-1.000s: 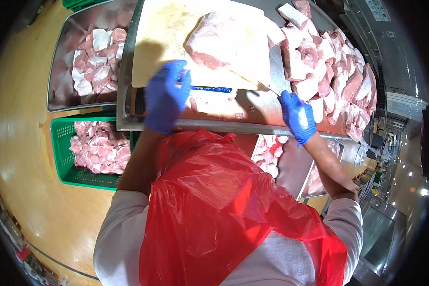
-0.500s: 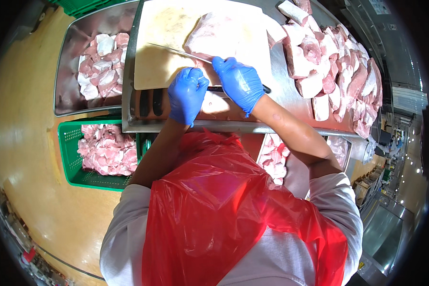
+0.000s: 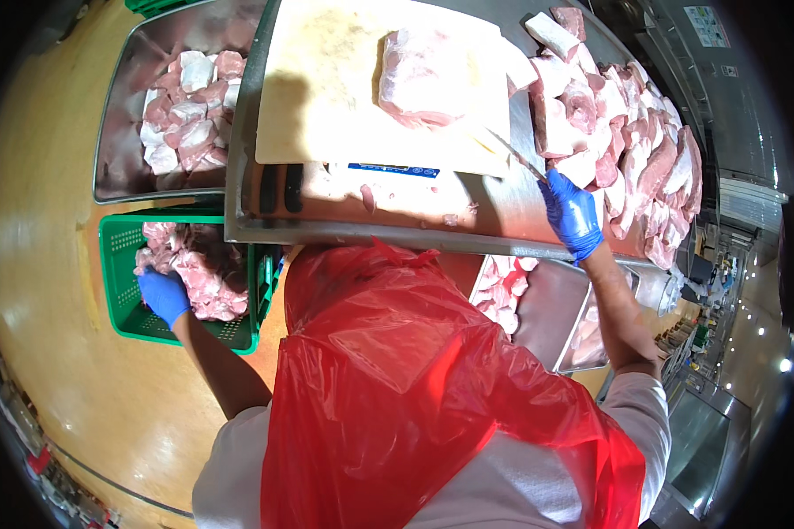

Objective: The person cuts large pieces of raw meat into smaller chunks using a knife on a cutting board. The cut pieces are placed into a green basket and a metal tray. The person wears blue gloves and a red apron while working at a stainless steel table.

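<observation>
My left hand, blue-gloved, reaches into a green perforated basket of meat trimmings, fingers among the pieces; I cannot tell whether it grips any. My right hand, also gloved, is closed on a long thin knife angled over the cream cutting board. A large pale pink meat block lies on that board, left of the blade. A blue-faced device shows below the board's near edge, with small scraps and dark handles nearby on the steel table.
A steel tub of cut chunks sits left of the board. A large pile of pork pieces covers the table's right. Further trays of meat stand below the table's right edge. The floor is yellowish.
My left hand has moved from the board down and left into the basket. My right hand, having moved inward over the board half a second ago, is back at the right with the knife.
</observation>
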The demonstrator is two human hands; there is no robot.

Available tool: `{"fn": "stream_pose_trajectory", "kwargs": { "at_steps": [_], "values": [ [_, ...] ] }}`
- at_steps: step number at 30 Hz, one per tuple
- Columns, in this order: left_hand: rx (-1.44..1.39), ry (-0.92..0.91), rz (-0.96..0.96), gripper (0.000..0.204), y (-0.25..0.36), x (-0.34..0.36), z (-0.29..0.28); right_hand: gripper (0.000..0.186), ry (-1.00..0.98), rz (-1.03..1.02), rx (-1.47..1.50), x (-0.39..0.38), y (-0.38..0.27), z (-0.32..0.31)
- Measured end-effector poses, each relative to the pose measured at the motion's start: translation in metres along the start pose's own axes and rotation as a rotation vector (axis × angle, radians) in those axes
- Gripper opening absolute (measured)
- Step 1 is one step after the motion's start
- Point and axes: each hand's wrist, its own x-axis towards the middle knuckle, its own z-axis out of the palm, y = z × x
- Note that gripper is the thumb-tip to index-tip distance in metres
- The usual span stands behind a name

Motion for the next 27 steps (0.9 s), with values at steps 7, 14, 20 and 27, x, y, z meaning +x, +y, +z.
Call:
{"fn": "stream_pose_trajectory", "kwargs": {
  "at_steps": [7, 14, 20, 27],
  "values": [
    [-0.729, -0.019, 0.416, 0.015, 0.264, 0.014, -0.091, 0.009, -0.072, -0.062, -0.077, 0.073, -0.067, 0.016],
    [-1.063, 0.119, 1.088, 0.029, 0.421, 0.032, -0.146, 0.022, -0.113, -0.072, -0.104, 0.129, -0.111, 0.016],
    [-0.230, -0.505, 1.422, 0.022, 0.500, 0.070, -0.149, 0.024, -0.221, -0.084, -0.144, 0.098, -0.052, 0.025],
    [-0.336, -0.564, 1.626, 0.014, 0.486, 0.102, -0.135, 0.023, -0.185, -0.051, -0.201, 0.035, 0.057, 0.019]
  ]
}}
